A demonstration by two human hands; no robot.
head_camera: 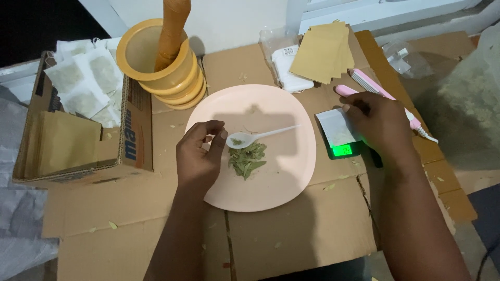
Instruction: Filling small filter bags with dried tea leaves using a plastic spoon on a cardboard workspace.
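Flattened brown cardboard (pixel 291 229) lies nearest me, covering the floor. On it sits a round pale pink plate (pixel 281 171) with a small heap of dried green leaves (pixel 247 160) at its middle. My left hand (pixel 200 156) rests on the plate's left edge, fingers loosely curled, grasping nothing, beside the bowl of a white plastic spoon (pixel 260 137) lying across the leaves. To the right, my right hand (pixel 377 125) covers a small black digital scale with a lit green display (pixel 344 150), touching a white sachet (pixel 336 127) on it; I cannot tell its grip. Far left stands a yellow wooden mortar with its pestle (pixel 164 57).
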